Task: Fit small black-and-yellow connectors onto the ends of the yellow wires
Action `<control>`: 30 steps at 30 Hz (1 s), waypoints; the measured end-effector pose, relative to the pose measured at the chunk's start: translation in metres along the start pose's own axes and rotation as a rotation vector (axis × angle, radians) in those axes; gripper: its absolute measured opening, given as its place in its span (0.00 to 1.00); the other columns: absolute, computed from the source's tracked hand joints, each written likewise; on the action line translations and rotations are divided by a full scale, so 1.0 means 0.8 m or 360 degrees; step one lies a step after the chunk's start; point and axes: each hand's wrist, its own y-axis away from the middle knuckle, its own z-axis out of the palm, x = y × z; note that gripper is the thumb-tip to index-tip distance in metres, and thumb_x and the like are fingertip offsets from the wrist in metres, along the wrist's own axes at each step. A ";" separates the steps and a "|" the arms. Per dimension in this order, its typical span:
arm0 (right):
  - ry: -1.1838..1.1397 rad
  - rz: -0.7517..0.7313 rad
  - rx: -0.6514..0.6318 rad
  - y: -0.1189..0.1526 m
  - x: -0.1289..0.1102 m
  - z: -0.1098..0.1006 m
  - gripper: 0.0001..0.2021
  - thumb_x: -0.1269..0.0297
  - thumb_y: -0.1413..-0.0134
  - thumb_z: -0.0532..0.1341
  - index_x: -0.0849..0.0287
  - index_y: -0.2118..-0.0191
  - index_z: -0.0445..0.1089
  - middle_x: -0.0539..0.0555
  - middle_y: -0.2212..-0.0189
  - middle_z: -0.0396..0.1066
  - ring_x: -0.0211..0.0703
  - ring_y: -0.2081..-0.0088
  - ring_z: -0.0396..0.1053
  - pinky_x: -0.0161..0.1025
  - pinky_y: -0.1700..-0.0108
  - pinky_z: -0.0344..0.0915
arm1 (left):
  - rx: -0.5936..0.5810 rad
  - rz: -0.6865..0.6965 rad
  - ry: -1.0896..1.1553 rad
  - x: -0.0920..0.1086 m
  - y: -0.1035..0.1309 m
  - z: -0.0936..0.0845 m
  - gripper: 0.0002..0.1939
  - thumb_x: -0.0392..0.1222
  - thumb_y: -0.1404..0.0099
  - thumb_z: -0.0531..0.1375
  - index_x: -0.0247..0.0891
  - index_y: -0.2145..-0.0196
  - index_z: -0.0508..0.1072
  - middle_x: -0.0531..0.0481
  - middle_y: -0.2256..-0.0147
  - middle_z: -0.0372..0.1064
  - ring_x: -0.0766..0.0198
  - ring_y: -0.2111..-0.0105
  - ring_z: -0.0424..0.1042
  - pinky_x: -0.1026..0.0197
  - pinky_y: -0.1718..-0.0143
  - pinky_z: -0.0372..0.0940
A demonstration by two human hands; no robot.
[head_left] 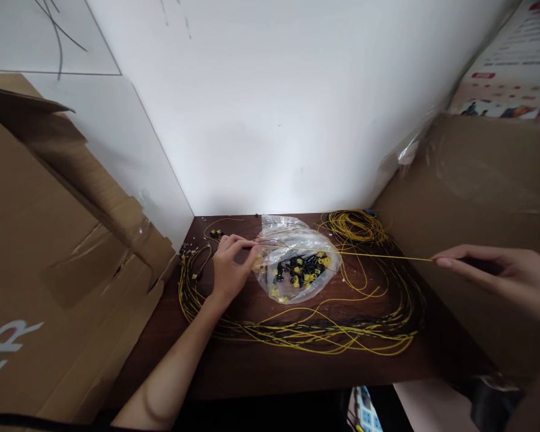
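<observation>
A thin yellow wire (pixel 382 257) runs taut and nearly level between my two hands. My left hand (pixel 233 264) pinches its left end, where a small dark piece shows at the fingertips. At the right, my right hand (pixel 490 270) pinches the other stretch between thumb and forefinger. Under the wire lies a clear plastic bag (pixel 297 228), its mouth towards me. Inside the bag are many small black and yellow parts (pixel 301 270), too small to name surely. A long bundle of yellow and black wires (pixel 306 330) curves around the bag's front on the dark brown tabletop (pixel 261 372).
A coil of yellow wire (pixel 357 225) lies at the back right. Cardboard boxes stand close on the left (pixel 63 252) and right (pixel 490 180). A white wall (pixel 274 108) closes off the back. Small black-and-yellow pieces (pixel 216 233) and pale scraps are scattered at the back left.
</observation>
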 end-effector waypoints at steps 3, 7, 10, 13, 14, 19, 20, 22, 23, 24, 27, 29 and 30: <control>-0.0051 0.0033 -0.0261 -0.001 0.019 -0.002 0.18 0.47 0.62 0.63 0.54 0.67 0.74 0.51 0.70 0.74 0.44 0.69 0.70 0.32 0.73 0.65 | 0.0004 -0.0066 -0.0014 -0.005 -0.001 -0.001 0.05 0.39 0.41 0.58 0.37 0.71 0.74 0.50 0.71 0.68 0.64 0.67 0.64 0.61 0.64 0.60; -0.0242 0.0037 0.0135 -0.003 0.049 -0.001 0.17 0.50 0.67 0.67 0.56 0.71 0.74 0.51 0.69 0.74 0.42 0.68 0.70 0.31 0.71 0.65 | 0.0066 -0.0203 0.0020 -0.016 -0.005 -0.005 0.06 0.40 0.42 0.59 0.37 0.71 0.74 0.50 0.71 0.69 0.64 0.68 0.65 0.63 0.67 0.60; -0.0736 0.0018 0.0423 0.000 0.057 0.006 0.13 0.56 0.67 0.68 0.57 0.72 0.74 0.50 0.75 0.72 0.37 0.70 0.69 0.29 0.68 0.66 | 0.0058 -0.0273 0.0085 -0.022 -0.008 -0.008 0.07 0.41 0.42 0.59 0.37 0.70 0.75 0.50 0.70 0.69 0.66 0.71 0.65 0.64 0.69 0.60; -0.1098 0.0011 0.0519 0.001 0.050 0.015 0.12 0.63 0.67 0.69 0.59 0.70 0.75 0.49 0.77 0.71 0.33 0.74 0.68 0.26 0.71 0.66 | 0.0015 -0.0322 0.0146 -0.025 -0.008 -0.008 0.07 0.42 0.42 0.59 0.37 0.69 0.75 0.51 0.72 0.69 0.68 0.74 0.63 0.65 0.72 0.59; -0.1172 -0.0009 0.0574 0.000 0.046 0.017 0.12 0.64 0.68 0.69 0.59 0.70 0.75 0.49 0.76 0.71 0.31 0.75 0.67 0.25 0.71 0.66 | 0.0010 -0.0350 0.0175 -0.026 -0.008 -0.008 0.08 0.43 0.43 0.59 0.37 0.67 0.74 0.52 0.73 0.68 0.68 0.75 0.62 0.65 0.73 0.58; -0.1447 -0.0122 0.0834 -0.016 0.036 0.020 0.09 0.69 0.70 0.69 0.61 0.74 0.74 0.50 0.74 0.71 0.31 0.78 0.66 0.29 0.73 0.68 | -0.0077 -0.0417 0.0422 -0.029 -0.009 -0.011 0.10 0.43 0.45 0.61 0.37 0.65 0.71 0.54 0.74 0.66 0.69 0.75 0.63 0.67 0.74 0.58; -0.1476 -0.0122 0.0867 -0.019 0.036 0.020 0.09 0.70 0.71 0.69 0.61 0.75 0.73 0.50 0.74 0.71 0.31 0.78 0.66 0.30 0.73 0.69 | -0.0112 -0.0406 0.0458 -0.029 -0.010 -0.012 0.09 0.43 0.44 0.61 0.37 0.66 0.71 0.53 0.73 0.67 0.68 0.73 0.64 0.67 0.72 0.59; -0.1516 -0.0098 0.0915 -0.025 0.038 0.021 0.09 0.70 0.72 0.69 0.62 0.76 0.73 0.50 0.76 0.70 0.32 0.77 0.66 0.30 0.73 0.69 | -0.0173 -0.0387 0.0482 -0.028 -0.012 -0.013 0.07 0.42 0.43 0.59 0.36 0.67 0.71 0.51 0.71 0.69 0.67 0.71 0.66 0.66 0.70 0.60; -0.1527 -0.0085 0.0935 -0.027 0.038 0.022 0.09 0.70 0.72 0.69 0.62 0.77 0.72 0.50 0.77 0.69 0.32 0.77 0.66 0.30 0.74 0.69 | -0.0190 -0.0381 0.0471 -0.027 -0.012 -0.014 0.07 0.42 0.42 0.58 0.36 0.67 0.72 0.51 0.70 0.70 0.67 0.71 0.66 0.66 0.69 0.60; -0.1536 -0.0070 0.0950 -0.028 0.038 0.023 0.09 0.70 0.73 0.69 0.62 0.77 0.72 0.49 0.77 0.69 0.32 0.77 0.66 0.30 0.74 0.69 | -0.0192 -0.0377 0.0445 -0.027 -0.013 -0.014 0.07 0.41 0.42 0.58 0.36 0.67 0.72 0.51 0.70 0.70 0.67 0.71 0.67 0.65 0.69 0.61; -0.1531 -0.0029 0.0978 -0.030 0.035 0.025 0.09 0.70 0.72 0.69 0.61 0.77 0.72 0.49 0.78 0.68 0.31 0.78 0.64 0.30 0.76 0.67 | -0.0148 -0.0358 0.0311 -0.028 -0.013 -0.017 0.08 0.42 0.42 0.58 0.36 0.67 0.73 0.51 0.71 0.71 0.66 0.72 0.67 0.65 0.70 0.61; -0.1536 -0.0014 0.0988 -0.031 0.033 0.026 0.08 0.71 0.73 0.68 0.61 0.77 0.72 0.49 0.78 0.67 0.31 0.78 0.64 0.30 0.76 0.67 | -0.0123 -0.0328 0.0207 -0.030 -0.013 -0.020 0.08 0.43 0.42 0.58 0.36 0.69 0.73 0.51 0.72 0.71 0.66 0.73 0.67 0.65 0.70 0.61; -0.1539 -0.0016 0.0996 -0.031 0.033 0.026 0.08 0.71 0.73 0.68 0.61 0.77 0.72 0.49 0.78 0.67 0.31 0.78 0.64 0.30 0.76 0.67 | -0.0122 -0.0303 0.0165 -0.031 -0.014 -0.021 0.08 0.43 0.41 0.58 0.36 0.69 0.72 0.51 0.72 0.71 0.66 0.73 0.67 0.64 0.70 0.61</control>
